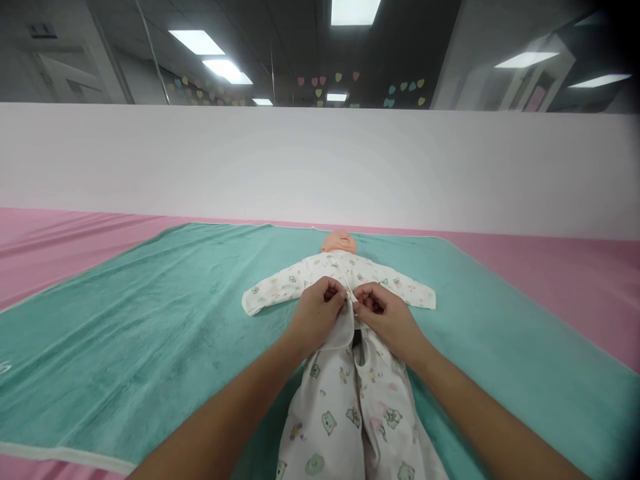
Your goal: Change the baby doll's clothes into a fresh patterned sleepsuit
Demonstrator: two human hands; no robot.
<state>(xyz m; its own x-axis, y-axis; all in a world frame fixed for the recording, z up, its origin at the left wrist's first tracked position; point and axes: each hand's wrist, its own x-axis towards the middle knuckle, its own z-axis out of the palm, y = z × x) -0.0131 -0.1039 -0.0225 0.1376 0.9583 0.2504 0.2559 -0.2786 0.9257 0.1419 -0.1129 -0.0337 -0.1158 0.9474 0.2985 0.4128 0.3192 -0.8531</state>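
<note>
A baby doll point(340, 241) lies on its back, its head at the far end and its sleeves spread to both sides. It wears white baby pajamas point(327, 420) printed with small green animals. My left hand point(320, 310) pinches one front edge of the pajamas at the doll's middle. Close beside it, my right hand point(385, 313) pinches the facing edge, fingers closed. Below my hands the front hangs partly apart with a dark gap, and a plain white flap is folded over near my left hand. Whatever fastener sits between my fingertips is too small to make out.
A teal blanket point(150, 333) with a pale border lies under the doll, over a pink sheet point(575, 293). Behind stands a low white wall point(320, 167), topped by reflective glass showing ceiling lights and heart stickers point(405, 87).
</note>
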